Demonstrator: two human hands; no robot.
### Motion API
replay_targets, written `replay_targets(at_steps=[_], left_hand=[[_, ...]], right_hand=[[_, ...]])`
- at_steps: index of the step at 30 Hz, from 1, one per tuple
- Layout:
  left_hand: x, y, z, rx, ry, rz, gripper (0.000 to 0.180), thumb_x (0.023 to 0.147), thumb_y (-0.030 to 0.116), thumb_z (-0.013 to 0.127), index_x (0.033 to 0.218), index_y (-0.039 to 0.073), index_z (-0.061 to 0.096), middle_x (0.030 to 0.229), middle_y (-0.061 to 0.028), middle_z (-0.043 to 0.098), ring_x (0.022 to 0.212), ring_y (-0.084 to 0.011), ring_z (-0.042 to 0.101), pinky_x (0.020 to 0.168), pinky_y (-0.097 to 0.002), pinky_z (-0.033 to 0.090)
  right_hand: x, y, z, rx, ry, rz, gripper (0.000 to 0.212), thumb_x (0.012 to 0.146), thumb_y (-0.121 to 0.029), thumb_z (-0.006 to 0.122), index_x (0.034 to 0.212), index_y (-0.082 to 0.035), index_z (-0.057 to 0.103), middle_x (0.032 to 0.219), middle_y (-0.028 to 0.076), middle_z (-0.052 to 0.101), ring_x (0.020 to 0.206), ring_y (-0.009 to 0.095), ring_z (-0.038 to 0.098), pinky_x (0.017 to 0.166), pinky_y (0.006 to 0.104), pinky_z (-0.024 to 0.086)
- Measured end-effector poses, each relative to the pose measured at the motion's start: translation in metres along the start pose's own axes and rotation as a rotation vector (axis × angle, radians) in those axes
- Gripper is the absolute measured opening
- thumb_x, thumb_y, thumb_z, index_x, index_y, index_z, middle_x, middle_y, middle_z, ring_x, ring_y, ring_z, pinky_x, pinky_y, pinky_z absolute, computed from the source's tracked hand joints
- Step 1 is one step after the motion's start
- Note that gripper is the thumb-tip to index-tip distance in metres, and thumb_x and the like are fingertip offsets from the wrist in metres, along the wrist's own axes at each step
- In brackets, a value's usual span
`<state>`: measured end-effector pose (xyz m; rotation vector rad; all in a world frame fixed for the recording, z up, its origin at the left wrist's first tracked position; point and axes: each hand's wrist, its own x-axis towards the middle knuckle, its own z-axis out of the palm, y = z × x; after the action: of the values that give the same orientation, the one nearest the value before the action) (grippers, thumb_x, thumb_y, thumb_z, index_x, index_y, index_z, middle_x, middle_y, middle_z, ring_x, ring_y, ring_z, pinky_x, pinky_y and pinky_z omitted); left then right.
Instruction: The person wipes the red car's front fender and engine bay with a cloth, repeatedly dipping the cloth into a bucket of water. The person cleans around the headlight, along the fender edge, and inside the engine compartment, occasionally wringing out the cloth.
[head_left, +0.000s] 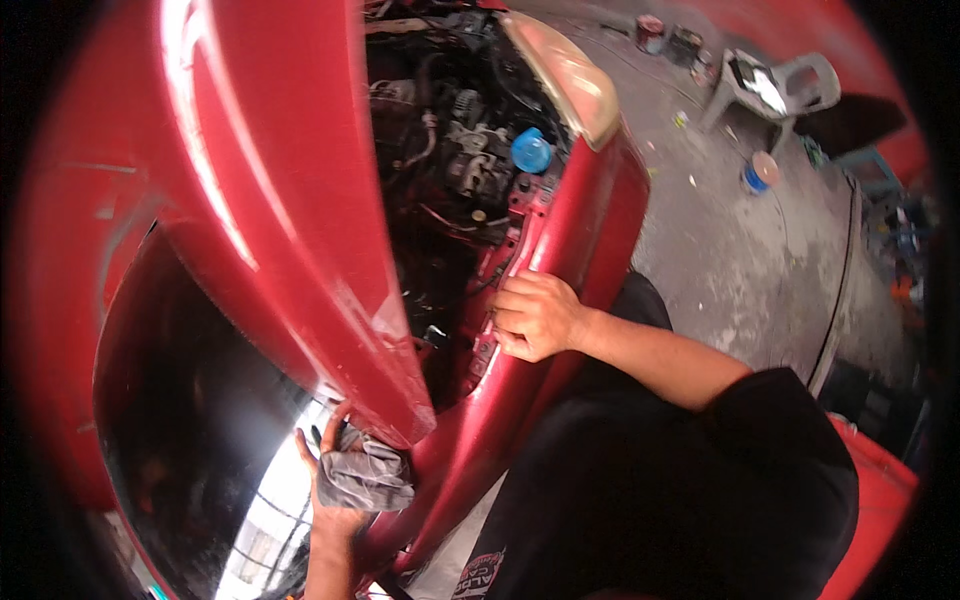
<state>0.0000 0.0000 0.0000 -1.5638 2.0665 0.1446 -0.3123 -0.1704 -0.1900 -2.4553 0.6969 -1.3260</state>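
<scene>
A crumpled grey cloth (368,474) is bunched in my left hand (328,490), at the lower corner of a raised red car hood (290,200). The fingers of that hand reach up beside the hood's edge, and the cloth hides part of them. My right hand (535,315) rests on the red front edge (470,420) of the car, with its fingers curled over the inner lip of the engine bay (440,230). A blue cap (532,150) shows among the dark engine parts. Beyond it sits a cloudy headlight (575,85).
A dark glossy glass panel (190,400) with a bright reflection lies left of the hood. On the grey concrete floor (720,260) stand a plastic chair (790,95), a blue can (760,173) and several paint tins (685,45). A dark hose (845,275) runs along the right.
</scene>
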Motion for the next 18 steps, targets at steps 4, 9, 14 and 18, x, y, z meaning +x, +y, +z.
replay_targets(at_steps=[4, 9, 14, 18], left_hand=[[0.009, 0.022, -0.017, 0.119, 0.122, -0.007, 0.038, 0.083, 0.043, 0.057, 0.114, 0.022, 0.066, 0.117, 0.0046, 0.067, 0.144, -0.0279, 0.036, 0.114, -0.0742, 0.0], [0.002, 0.02, -0.02, -0.234, -0.104, -0.117, 0.055, 0.087, 0.048, 0.055, 0.137, 0.024, 0.056, 0.142, 0.0025, 0.056, 0.145, -0.0288, 0.034, 0.114, -0.0719, 0.004], [-0.004, 0.013, -0.03, -0.004, -0.147, 0.002, 0.059, 0.088, 0.059, 0.047, 0.139, 0.031, 0.054, 0.148, 0.0057, 0.051, 0.151, -0.0238, 0.026, 0.117, -0.0701, 0.001], [0.001, 0.007, -0.026, 0.067, -0.154, -0.006, 0.051, 0.089, 0.054, 0.046, 0.131, 0.03, 0.061, 0.136, 0.0017, 0.06, 0.152, -0.0266, 0.022, 0.116, -0.0728, 0.002]], right_hand=[[-0.002, 0.0, 0.0, 0.041, 0.005, -0.003, 0.018, 0.071, -0.018, 0.072, 0.065, -0.01, 0.058, 0.08, 0.004, 0.062, 0.072, 0.022, 0.058, 0.065, 0.036, 0.047], [-0.002, 0.002, 0.0, 0.05, 0.037, 0.004, 0.019, 0.072, -0.019, 0.073, 0.065, -0.011, 0.058, 0.08, 0.004, 0.061, 0.072, 0.023, 0.058, 0.065, 0.037, 0.047], [0.0, 0.0, 0.002, 0.068, 0.001, 0.008, 0.018, 0.073, -0.02, 0.074, 0.067, -0.01, 0.06, 0.084, 0.004, 0.064, 0.075, 0.023, 0.059, 0.068, 0.0364, 0.049], [0.004, -0.006, -0.002, 0.014, -0.025, 0.007, 0.013, 0.071, -0.018, 0.073, 0.069, -0.01, 0.062, 0.087, 0.003, 0.067, 0.076, 0.021, 0.061, 0.068, 0.0359, 0.05]])
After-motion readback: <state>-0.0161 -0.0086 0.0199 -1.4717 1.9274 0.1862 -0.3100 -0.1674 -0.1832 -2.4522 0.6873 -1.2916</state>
